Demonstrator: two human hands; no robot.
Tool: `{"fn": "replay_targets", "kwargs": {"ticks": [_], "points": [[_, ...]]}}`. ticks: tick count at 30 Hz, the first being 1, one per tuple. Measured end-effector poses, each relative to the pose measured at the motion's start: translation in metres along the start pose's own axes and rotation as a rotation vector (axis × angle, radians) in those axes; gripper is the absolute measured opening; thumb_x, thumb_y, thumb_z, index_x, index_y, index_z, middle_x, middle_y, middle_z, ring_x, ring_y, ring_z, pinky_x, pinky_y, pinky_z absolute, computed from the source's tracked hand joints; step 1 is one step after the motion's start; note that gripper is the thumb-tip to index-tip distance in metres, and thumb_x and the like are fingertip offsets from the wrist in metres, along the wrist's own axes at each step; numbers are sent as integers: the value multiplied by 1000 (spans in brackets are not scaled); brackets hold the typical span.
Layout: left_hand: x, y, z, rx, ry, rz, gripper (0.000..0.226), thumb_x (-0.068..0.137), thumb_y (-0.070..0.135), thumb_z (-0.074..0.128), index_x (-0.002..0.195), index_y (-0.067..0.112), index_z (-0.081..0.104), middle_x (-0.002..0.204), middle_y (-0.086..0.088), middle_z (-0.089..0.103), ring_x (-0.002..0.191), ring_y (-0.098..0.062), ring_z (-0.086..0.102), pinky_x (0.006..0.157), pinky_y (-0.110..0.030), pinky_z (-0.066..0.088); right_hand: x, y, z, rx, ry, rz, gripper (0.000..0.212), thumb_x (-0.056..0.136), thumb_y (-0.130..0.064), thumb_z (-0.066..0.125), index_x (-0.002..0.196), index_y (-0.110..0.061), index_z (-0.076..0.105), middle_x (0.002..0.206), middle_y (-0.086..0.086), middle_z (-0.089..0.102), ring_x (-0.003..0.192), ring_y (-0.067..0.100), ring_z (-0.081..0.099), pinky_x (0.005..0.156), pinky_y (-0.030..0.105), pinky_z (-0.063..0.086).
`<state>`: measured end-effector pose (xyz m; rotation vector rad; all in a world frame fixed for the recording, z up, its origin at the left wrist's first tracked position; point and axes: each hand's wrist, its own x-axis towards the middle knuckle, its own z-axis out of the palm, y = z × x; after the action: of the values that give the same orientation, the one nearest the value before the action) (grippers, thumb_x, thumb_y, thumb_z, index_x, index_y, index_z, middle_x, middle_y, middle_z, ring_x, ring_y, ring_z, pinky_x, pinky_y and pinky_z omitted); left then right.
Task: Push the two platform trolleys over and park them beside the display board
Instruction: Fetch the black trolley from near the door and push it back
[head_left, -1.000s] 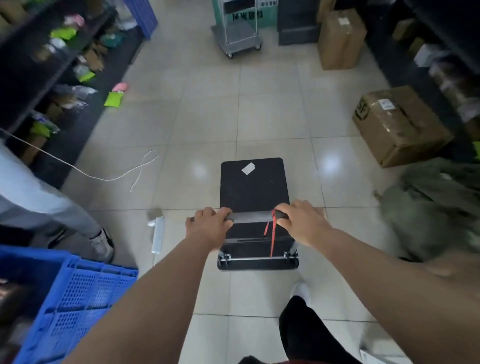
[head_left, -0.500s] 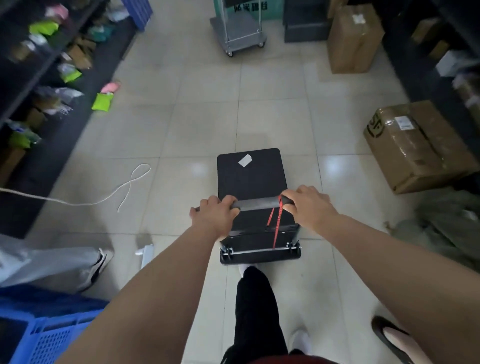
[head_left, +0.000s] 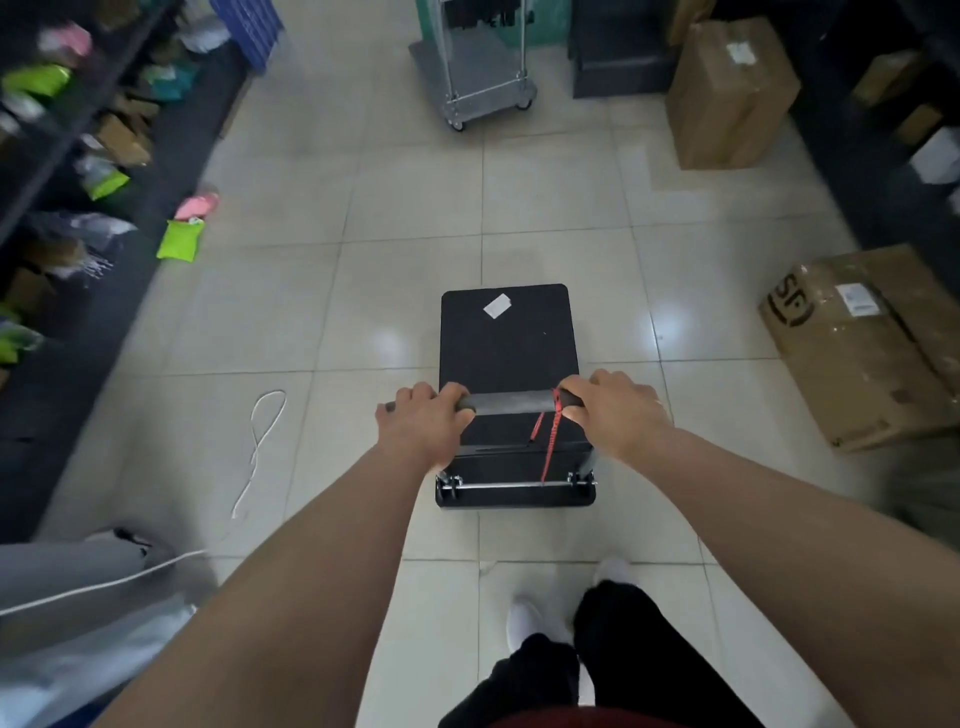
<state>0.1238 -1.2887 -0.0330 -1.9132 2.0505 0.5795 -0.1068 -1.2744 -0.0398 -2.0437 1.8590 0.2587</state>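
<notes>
A black platform trolley stands on the tiled floor straight ahead, with a white label on its deck and a red cord hanging from its handle bar. My left hand grips the left end of the bar. My right hand grips the right end, beside the cord. A second, grey trolley with a chrome frame is parked at the far end of the aisle. Behind it shows the lower part of a green display board.
Dark shelves with packets line the left side; green and pink bags lie at their foot. A white cord loops on the floor. Cardboard boxes stand right. Another person's grey trouser leg is at lower left.
I have walked forward with the black trolley; the grey trolley and far boxes are nearer. The blue crate and the other person have slid back to the lower left.
</notes>
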Motion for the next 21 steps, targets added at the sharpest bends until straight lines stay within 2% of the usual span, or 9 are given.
{"fn": "replay_targets", "kwargs": {"ticks": [6, 13, 21], "points": [[84, -12, -45, -14, -6, -3, 32, 101, 41, 27, 128, 35, 43, 123, -5, 48, 118, -27, 41, 102, -45, 31, 87, -3, -32, -64, 9, -6, 28, 102, -34, 36, 129, -30, 36, 112, 4, 53, 106, 24, 49, 87, 44, 41], [184, -18, -89, -94, 81, -18, 34, 99, 41, 33, 130, 39, 47, 125, -1, 49, 120, -25, 41, 106, -43, 28, 194, 12, -75, -44, 35, -69, 28, 101, -33, 38, 129, -31, 36, 111, 2, 56, 105, 24, 51, 87, 43, 40], [293, -13, -146, -136, 75, -52, 32, 99, 42, 37, 128, 40, 49, 126, -2, 49, 122, -26, 40, 107, -44, 27, 313, 31, -131, 20, 12, -88, 26, 100, -38, 37, 125, -31, 44, 109, 3, 58, 106, 26, 51, 88, 44, 38]]}}
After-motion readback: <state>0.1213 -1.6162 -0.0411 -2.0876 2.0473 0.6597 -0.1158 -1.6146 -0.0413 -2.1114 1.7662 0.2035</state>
